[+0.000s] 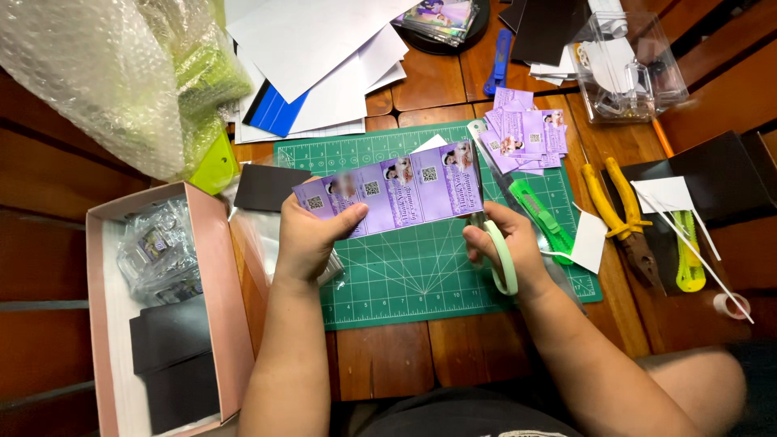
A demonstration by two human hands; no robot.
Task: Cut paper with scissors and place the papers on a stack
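My left hand (pixel 310 235) holds the left end of a long purple printed strip (pixel 396 191) made of several card panels side by side, raised over a green cutting mat (pixel 405 279). My right hand (pixel 500 247) grips scissors with pale green handles (pixel 503 257), whose blades reach up behind the strip's right end. A pile of cut purple cards (pixel 524 133) lies at the mat's far right corner.
A green utility knife (pixel 541 215) and yellow pliers (pixel 622 217) lie to the right, with a second yellow-green knife (pixel 689 257) beyond. A pink box (pixel 222 299) with black sheets stands at left. White paper sheets (pixel 316 57), bubble wrap (pixel 97 77) and a clear plastic box (pixel 627 65) sit at the back.
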